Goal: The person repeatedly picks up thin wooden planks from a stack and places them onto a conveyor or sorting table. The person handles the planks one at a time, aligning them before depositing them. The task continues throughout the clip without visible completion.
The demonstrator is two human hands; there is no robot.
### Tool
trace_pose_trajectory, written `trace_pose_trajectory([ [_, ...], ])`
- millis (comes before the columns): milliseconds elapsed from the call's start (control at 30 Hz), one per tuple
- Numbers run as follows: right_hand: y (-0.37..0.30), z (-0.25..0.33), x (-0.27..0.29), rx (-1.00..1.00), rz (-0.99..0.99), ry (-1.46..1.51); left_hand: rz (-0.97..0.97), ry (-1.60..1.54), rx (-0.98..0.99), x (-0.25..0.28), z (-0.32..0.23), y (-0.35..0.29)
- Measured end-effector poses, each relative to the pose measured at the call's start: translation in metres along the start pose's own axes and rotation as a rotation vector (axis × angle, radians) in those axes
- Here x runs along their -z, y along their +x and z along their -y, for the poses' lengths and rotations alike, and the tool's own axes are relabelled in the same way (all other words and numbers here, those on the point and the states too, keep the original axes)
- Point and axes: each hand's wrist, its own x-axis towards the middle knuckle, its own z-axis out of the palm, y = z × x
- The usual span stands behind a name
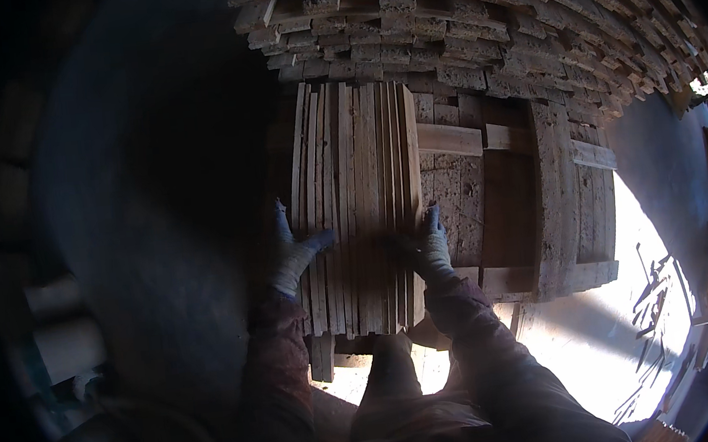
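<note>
Closest in, both forearms in dark red sleeves come up from the lower edge, gloved. The left hand [294,256] clamps the left flank of a bundle of thin wooden slats [359,212] standing on edge, thumb laid across the front faces. The right hand [429,248] presses flat against the right flank, fingers spread up the outermost slat. So the bundle is squeezed between both palms, resting over a wooden pallet frame [529,206].

To do this well, I judge even pressure from both sides matters, low on the bundle, or the middle slats may slip out.

Room: dark and tight on the left, where a large shadowed mass crowds the left hand. On the right the pallet's boards lie just beside the bundle. Beyond, a stacked wall of timber ends [472,25] closes off the far side. Sunlit floor [623,315] opens lower right, littered with offcuts.
</note>
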Motion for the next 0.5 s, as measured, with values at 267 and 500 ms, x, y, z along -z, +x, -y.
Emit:
trace_pose_trajectory([
  [267, 0.007, -0.003, -0.027, 0.004, 0.186, 0.3, 0.062, -0.291, 0.283, 0.019, 0.085, 0.013],
  [500, 0.01, -0.01, -0.004, 0.16, 0.019, -0.432, 0.345, -0.331, 0.279, 0.048, 0.064, 0.03],
])
